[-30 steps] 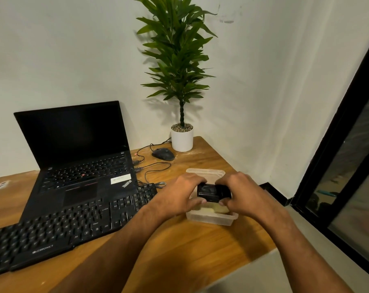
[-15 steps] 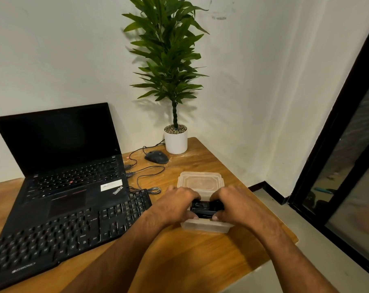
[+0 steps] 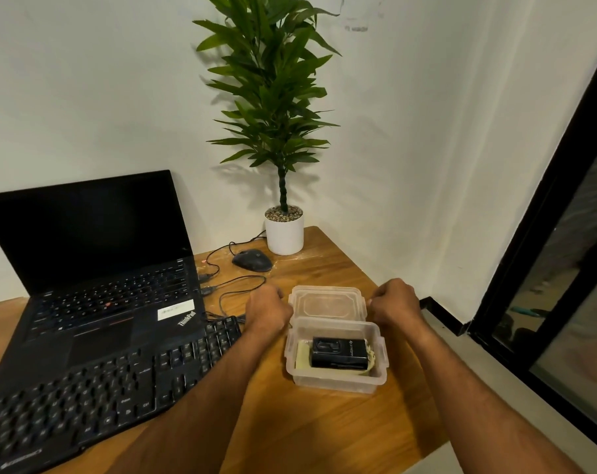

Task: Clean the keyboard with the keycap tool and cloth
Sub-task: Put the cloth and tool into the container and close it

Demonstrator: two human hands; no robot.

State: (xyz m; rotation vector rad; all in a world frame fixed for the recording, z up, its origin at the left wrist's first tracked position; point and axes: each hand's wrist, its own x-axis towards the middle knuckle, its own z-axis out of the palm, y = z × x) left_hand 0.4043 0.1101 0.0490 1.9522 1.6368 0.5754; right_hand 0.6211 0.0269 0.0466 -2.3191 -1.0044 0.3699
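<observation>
A clear plastic container (image 3: 338, 384) stands on the wooden table to the right of the black keyboard (image 3: 102, 388). Inside it, a small black box (image 3: 339, 352) lies on a pale yellow cloth (image 3: 302, 357). Just behind the container, the clear lid (image 3: 326, 302) lies flat. My left hand (image 3: 269, 311) has its fingers curled at the lid's left edge. My right hand (image 3: 394, 306) is curled at the right edge. The fingertips are hidden behind the knuckles. No keycap tool is visible on its own.
An open black laptop (image 3: 95, 278) sits behind the keyboard. A black mouse (image 3: 252, 261) and its loose cables (image 3: 235, 285) lie near a potted plant (image 3: 284, 234) at the back corner. The table edge (image 3: 403, 323) drops to the floor at right, beside a dark glass door (image 3: 563, 268).
Both hands set the black box down into the container, let it go, and moved back to the two sides of the lid. The camera tilted down and right.
</observation>
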